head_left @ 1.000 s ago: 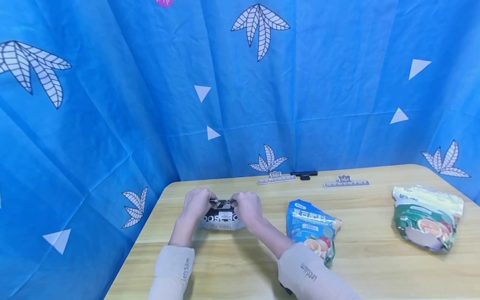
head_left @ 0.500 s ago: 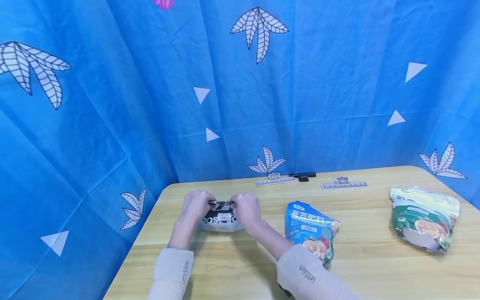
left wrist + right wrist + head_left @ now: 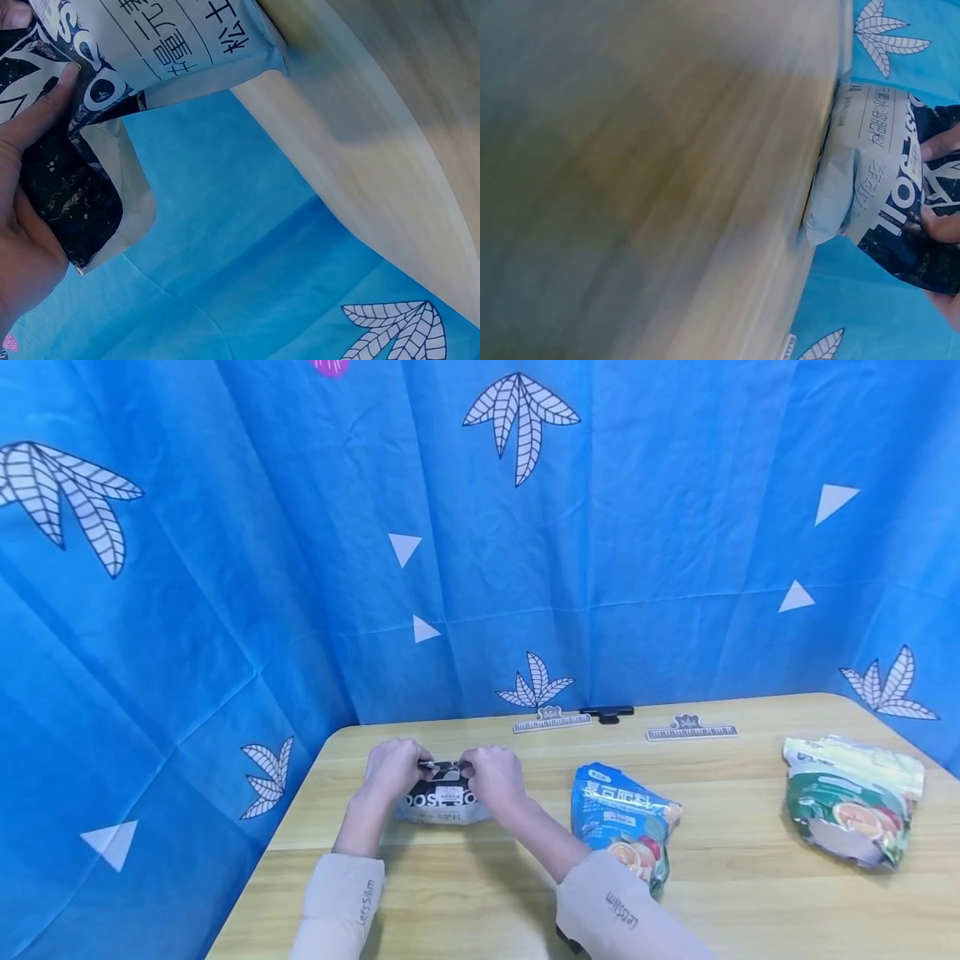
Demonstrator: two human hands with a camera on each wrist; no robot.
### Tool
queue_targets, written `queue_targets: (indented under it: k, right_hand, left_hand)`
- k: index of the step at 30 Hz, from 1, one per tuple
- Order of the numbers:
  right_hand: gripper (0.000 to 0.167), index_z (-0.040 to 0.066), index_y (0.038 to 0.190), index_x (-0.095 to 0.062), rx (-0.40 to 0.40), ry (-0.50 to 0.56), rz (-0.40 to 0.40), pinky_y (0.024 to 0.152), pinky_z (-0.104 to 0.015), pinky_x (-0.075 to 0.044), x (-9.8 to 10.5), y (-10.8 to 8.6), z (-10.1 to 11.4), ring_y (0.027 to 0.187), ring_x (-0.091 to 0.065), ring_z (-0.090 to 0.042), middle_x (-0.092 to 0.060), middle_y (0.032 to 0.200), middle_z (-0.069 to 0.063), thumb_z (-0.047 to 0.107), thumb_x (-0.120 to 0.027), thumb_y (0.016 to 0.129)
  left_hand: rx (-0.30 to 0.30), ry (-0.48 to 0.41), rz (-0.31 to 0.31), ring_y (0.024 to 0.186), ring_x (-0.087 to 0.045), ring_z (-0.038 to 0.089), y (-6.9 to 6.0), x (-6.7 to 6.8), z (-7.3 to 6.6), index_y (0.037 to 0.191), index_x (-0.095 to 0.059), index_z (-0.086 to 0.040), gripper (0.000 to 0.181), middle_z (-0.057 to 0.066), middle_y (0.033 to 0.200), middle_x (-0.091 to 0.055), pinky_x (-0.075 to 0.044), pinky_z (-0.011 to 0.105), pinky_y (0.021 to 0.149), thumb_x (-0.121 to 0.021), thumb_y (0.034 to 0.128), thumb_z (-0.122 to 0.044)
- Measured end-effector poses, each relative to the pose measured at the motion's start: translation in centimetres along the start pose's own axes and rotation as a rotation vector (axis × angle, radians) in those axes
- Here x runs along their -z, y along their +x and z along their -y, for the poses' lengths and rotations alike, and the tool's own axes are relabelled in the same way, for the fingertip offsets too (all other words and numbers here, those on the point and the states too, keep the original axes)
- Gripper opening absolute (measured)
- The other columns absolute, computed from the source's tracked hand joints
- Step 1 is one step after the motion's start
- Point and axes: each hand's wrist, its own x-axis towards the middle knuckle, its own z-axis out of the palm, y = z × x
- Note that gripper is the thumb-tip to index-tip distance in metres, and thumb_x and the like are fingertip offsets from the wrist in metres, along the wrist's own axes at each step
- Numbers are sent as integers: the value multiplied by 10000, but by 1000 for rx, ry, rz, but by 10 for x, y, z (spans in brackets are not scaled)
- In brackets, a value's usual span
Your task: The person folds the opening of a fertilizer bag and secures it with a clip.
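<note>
A black and pale grey printed fertilizer bag stands on the left part of the table. My left hand grips its top edge at the left corner. At the right corner my right hand pinches the same edge. In the left wrist view the left thumb presses flat on the black front of the bag, and the top flap sticks out past the hand. Fingertips of the right hand lie on the black part of the bag in the right wrist view. The fingers behind the bag are mostly hidden.
A blue fertilizer bag lies beside the right forearm. Farther right lies a green and cream bag. Along the back edge of the wooden table are two piano-patterned clips and a black clip. A blue curtain hangs behind.
Both hands keep their hold on the top of the black and grey bag. Only a slight shift of the head view shows.
</note>
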Motion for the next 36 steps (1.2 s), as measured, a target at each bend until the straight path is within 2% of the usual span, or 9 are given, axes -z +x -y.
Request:
queue_targets:
  k: [10, 16, 21, 24, 28, 32, 36]
  right_hand:
    - [87, 150, 864, -724, 42, -4, -6, 459, -213, -414, -1, 1, 1, 574, -595, -153, -680, 748, -3, 117, -711, 785]
    - [147, 129, 925, -708, 57, 62, -23, 491, -210, -435, -2, 1, 1, 648, -627, -157, -690, 835, -17, 118, -721, 779]
    - [131, 149, 940, -708, 110, 93, -39, 467, -187, -391, -1, 2, -1, 639, -622, -130, -692, 845, 6, 227, -676, 840]
    - [165, 156, 930, -711, 135, 83, -21, 453, -189, -368, 1, 2, -1, 623, -615, -128, -692, 825, 18, 283, -615, 885]
    - [191, 159, 937, -718, 124, 78, 21, 449, -187, -360, 2, 4, -2, 592, -595, -117, -691, 805, 12, 296, -590, 900]
    - [180, 164, 929, -729, 106, 72, 42, 450, -189, -365, 6, 8, -4, 551, -556, -105, -685, 762, 7, 294, -615, 881]
    - [194, 175, 928, -733, 92, 48, 57, 467, -196, -383, 10, 11, -5, 591, -586, -121, -690, 781, 10, 320, -618, 873]
  left_hand:
    - [-10, -13, 2, 686, -574, 166, -2, 0, 4, 824, -744, -178, 77, -28, 781, -670, -426, 322, 563, -741, 754, -146]
    - [-21, -36, -5, 686, -579, 166, -6, -1, 5, 839, -737, -178, 85, -29, 779, -666, -434, 334, 570, -746, 763, -214]
    - [-47, -83, -1, 715, -589, 148, -7, 1, 6, 899, -741, -173, 111, -24, 824, -678, -443, 331, 589, -711, 807, -227]
    - [-84, -121, -3, 760, -613, 150, -7, 2, 7, 931, -738, -166, 135, -22, 856, -685, -460, 334, 615, -676, 840, -246]
    - [-128, -149, -1, 779, -626, 143, -5, 3, 9, 932, -735, -157, 150, -29, 866, -688, -471, 323, 644, -639, 870, -255]
    - [-135, -154, 13, 779, -622, 139, -4, 5, 9, 944, -729, -157, 170, -34, 869, -685, -470, 328, 657, -608, 891, -264]
    - [-148, -147, 18, 756, -613, 134, -1, 7, 7, 954, -728, -151, 180, -26, 870, -685, -466, 328, 655, -593, 901, -259]
